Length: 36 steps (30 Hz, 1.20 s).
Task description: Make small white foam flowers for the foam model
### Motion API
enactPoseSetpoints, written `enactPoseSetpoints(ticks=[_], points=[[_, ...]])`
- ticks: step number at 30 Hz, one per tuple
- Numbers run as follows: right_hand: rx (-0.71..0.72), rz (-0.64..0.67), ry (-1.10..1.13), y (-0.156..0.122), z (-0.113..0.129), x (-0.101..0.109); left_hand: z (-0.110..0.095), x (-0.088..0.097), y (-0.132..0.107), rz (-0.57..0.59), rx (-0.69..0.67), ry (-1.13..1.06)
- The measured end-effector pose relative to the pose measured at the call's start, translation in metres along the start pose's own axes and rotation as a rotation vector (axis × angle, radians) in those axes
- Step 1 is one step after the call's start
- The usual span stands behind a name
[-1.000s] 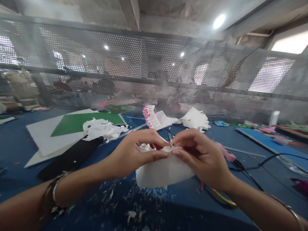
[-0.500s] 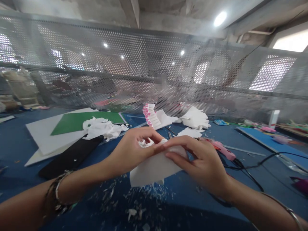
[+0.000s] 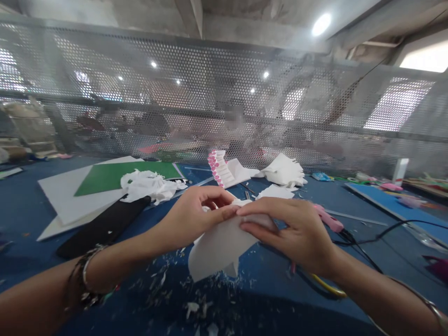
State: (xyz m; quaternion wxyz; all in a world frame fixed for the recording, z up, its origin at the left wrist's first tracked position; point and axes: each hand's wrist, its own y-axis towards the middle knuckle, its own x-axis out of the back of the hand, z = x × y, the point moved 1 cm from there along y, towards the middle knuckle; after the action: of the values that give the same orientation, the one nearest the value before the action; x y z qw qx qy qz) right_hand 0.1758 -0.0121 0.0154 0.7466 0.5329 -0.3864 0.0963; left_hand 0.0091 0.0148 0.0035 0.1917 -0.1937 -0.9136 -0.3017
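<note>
Between my hands, above the blue table, is a curved sheet of white paper (image 3: pixel 219 249). My left hand (image 3: pixel 196 212) pinches its upper edge, thumb in front and fingers curled behind. On the other side my right hand (image 3: pixel 290 228) grips the same edge between thumb and fingers. The fingertips of both hands nearly meet at the middle of that edge. A bit of white shows behind the left thumb, mostly hidden. Small white paper scraps (image 3: pixel 192 308) lie scattered on the table below.
Left are a green sheet (image 3: pixel 112 179), a black case (image 3: pixel 101 228) and shredded white paper (image 3: pixel 149 184). Behind stand a pink-edged paper strip (image 3: pixel 222 170) and a fringed white paper bundle (image 3: pixel 283 170). A pink glue gun (image 3: pixel 328 218) with its cord lies right, near a blue board (image 3: pixel 395 205).
The paper's lower part has swung down slightly and a folded corner shows beneath it. My right hand has shifted a little, uncovering a yellow-handled thing under the wrist.
</note>
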Motion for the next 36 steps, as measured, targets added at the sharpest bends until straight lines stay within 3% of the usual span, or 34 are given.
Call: enactPoseSetpoints(ticks=[4,9,14,19,24,30,36], points=[[0.013,0.009,-0.056,-0.0017,-0.0024,0.0009,0.0025,-0.0022,0.0015,0.042,0.052,-0.051],[0.155,0.07,-0.04,-0.0014,-0.0077,0.0038,0.0056,-0.0016,0.0036,0.106,0.096,-0.102],[0.05,0.154,0.019,0.0008,-0.0091,0.0006,0.0078,-0.0012,0.0036,0.127,0.125,-0.103],[-0.106,0.138,-0.003,0.0017,-0.0077,0.0024,0.0079,-0.003,0.0034,0.125,0.101,-0.124],[-0.043,0.09,-0.058,0.0013,-0.0065,0.0062,0.0065,-0.005,0.0029,0.144,0.107,-0.17],[0.075,0.017,-0.192,-0.0009,-0.0047,0.0063,0.0037,-0.0041,0.0029,0.083,0.006,-0.095],[-0.003,0.004,-0.124,0.0007,-0.0032,0.0057,0.0021,-0.0026,0.0017,0.033,-0.179,0.058]])
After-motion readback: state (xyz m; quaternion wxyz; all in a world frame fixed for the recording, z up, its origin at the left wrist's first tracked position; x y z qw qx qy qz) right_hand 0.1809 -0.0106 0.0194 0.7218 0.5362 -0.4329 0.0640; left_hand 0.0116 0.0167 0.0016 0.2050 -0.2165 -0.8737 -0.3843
